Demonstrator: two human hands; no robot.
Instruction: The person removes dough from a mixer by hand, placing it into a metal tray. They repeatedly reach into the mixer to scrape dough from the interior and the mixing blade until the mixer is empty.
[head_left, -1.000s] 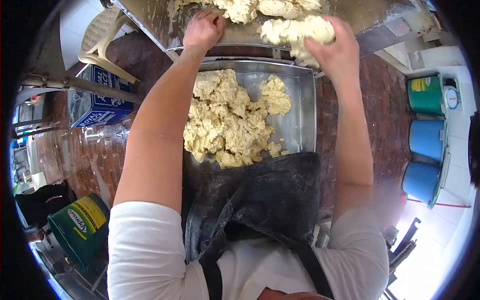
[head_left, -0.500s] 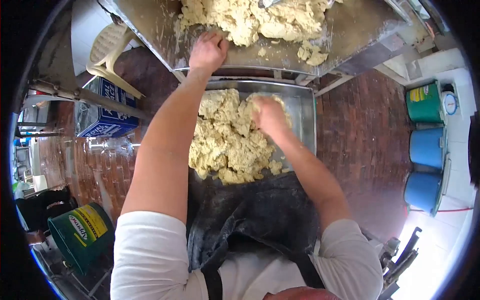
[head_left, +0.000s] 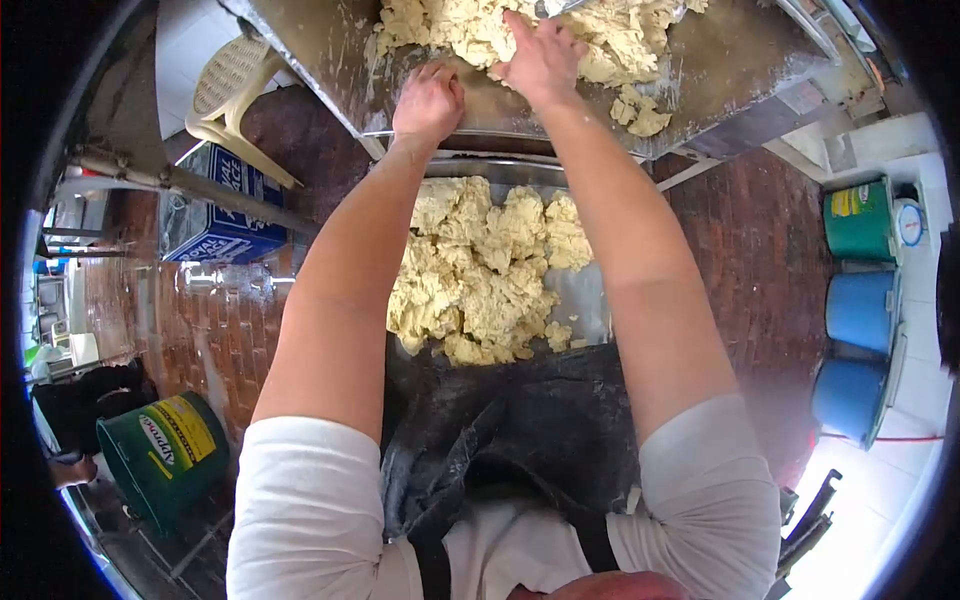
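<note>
1. The dough mass (head_left: 625,45) lies on the metal tabletop (head_left: 740,75), set back from the near edge. Its far side is out of view.
2. The right hand (head_left: 545,62) reaches over the near edge. Its fingers are spread apart on the front of the dough mass, presumably to cover a wide area of soft material.
3. The left hand (head_left: 430,102) rests near the tabletop's near edge, left of the right hand, with fingers curled. Whether it encloses anything cannot be told. The placement probably steadies the body.
4. Loose dough pieces (head_left: 643,115) lie right of the right hand, toward the near edge.
5. The metal tray (head_left: 582,305) is positioned below the near edge, probably for short reach. Tray dough (head_left: 480,275) occupies its left and middle; bare metal shows at right.
6. The black apron (head_left: 520,420) overlaps the tray's near edge.
7. A plastic chair (head_left: 230,80) and blue box (head_left: 235,220) stand left of the tabletop.
</note>
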